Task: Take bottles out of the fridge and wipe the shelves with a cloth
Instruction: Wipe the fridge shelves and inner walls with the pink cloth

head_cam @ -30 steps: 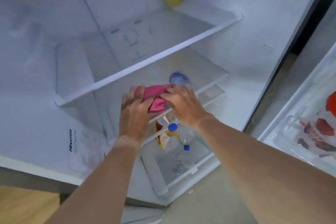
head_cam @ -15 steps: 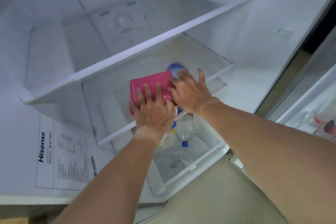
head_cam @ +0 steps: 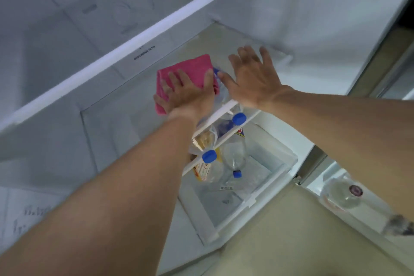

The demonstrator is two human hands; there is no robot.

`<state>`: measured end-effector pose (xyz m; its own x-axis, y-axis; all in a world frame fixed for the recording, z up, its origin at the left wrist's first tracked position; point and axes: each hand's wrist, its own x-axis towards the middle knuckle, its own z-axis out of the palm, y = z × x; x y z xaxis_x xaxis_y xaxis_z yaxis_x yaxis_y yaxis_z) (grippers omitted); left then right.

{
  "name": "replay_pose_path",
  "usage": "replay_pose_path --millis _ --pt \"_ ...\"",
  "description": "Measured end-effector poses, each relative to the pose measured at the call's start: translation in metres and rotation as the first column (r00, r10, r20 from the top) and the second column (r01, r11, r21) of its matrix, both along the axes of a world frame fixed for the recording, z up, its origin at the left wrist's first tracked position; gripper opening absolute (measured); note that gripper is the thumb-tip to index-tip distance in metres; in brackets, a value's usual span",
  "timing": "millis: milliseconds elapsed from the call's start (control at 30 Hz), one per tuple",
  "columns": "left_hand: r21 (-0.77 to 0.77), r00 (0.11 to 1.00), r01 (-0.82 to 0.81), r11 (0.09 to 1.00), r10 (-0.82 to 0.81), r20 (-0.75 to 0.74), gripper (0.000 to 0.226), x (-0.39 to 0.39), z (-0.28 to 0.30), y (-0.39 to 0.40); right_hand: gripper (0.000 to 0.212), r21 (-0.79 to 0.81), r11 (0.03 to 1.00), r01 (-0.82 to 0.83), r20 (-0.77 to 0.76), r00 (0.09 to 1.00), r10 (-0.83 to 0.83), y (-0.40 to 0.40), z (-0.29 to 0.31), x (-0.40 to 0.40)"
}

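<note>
Interior of an open fridge, seen from above. The left hand (head_cam: 188, 94) lies flat on a folded pink cloth (head_cam: 190, 74), fingers straight and slightly spread, pressing it onto the glass shelf (head_cam: 125, 105); the cloth extends beyond the fingertips toward the back wall. The right hand (head_cam: 253, 76) is open just beside it — fingers straight and fanned apart, thumb pointing toward the left hand — over the same shelf; whether it touches the glass cannot be told. Below the wrists, seen partly through the shelf, bottles (head_cam: 233, 159) with 3 visible blue caps (head_cam: 209, 156) lie in the clear bottom drawer (head_cam: 277, 170).
</note>
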<state>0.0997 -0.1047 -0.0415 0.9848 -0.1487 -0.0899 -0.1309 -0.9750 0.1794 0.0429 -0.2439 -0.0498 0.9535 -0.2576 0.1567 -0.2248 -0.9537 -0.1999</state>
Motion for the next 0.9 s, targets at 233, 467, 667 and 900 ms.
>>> replay_pose_path --millis 233,467,667,900 --pt "0.116 0.999 -0.031 0.993 0.034 -0.028 0.087 0.046 0.001 -0.025 0.075 0.018 0.993 0.121 0.174 0.977 -0.122 -0.002 -0.02 -0.004" --pt "0.129 0.999 0.015 0.992 -0.01 -0.037 0.075 0.074 0.005 -0.055 0.082 0.122 0.956 0.267 0.283 0.914 -0.291 -0.012 -0.038 -0.024" --pt "0.101 0.996 0.062 0.993 -0.056 -0.063 0.07 0.093 0.005 -0.082 0.092 0.142 0.955 0.259 0.281 0.915 -0.29 -0.007 -0.05 -0.039" --pt "0.115 0.99 0.133 0.984 -0.126 -0.066 0.069 0.089 0.009 -0.115 0.095 0.123 0.959 0.255 0.302 0.911 -0.281 -0.015 -0.053 -0.038"
